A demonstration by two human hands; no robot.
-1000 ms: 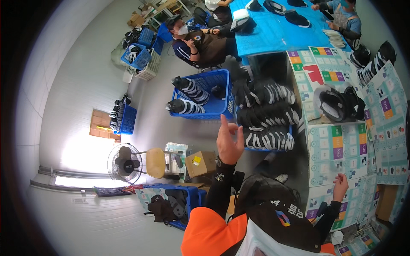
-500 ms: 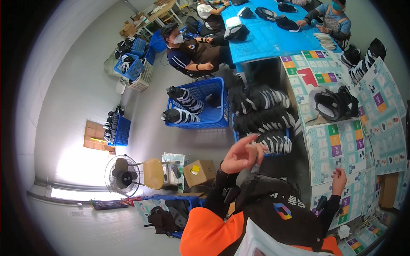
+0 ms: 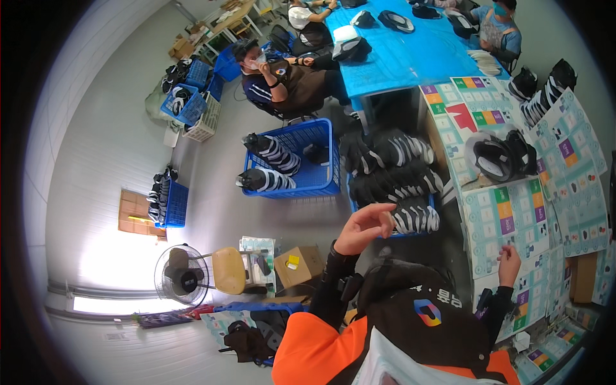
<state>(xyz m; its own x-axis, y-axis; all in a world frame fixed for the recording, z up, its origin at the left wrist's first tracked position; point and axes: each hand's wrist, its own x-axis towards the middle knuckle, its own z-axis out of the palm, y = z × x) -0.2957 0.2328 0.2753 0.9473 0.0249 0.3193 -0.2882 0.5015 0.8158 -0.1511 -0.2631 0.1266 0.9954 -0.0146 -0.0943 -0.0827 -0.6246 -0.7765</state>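
Note:
My left hand (image 3: 364,231) is raised in front of my apron, its fingers loosely bent and partly apart, with nothing visible in them. Behind its fingertips lies a stack of nested black-and-white fabric pieces (image 3: 416,217). My right hand (image 3: 509,265) hovers by the near part of the work table, fingers half curled and thumb apart, also holding nothing visible. Printed sheets (image 3: 507,221) cover that table. Farther along it sits a grey-and-black rounded fabric piece (image 3: 493,156), touched by neither hand.
A blue basket (image 3: 321,190) with nested stacks stands on the floor ahead. Beyond it a person (image 3: 292,83) sits beside a blue-covered table (image 3: 404,58), where others work. A fan (image 3: 183,276), a wooden chair (image 3: 229,271) and a cardboard box (image 3: 298,265) stand at the left.
The fingers of my left hand have bent closer together; my right hand has barely moved. The seated person has raised a hand to the mask. The far-right worker's hands have moved closer to the body.

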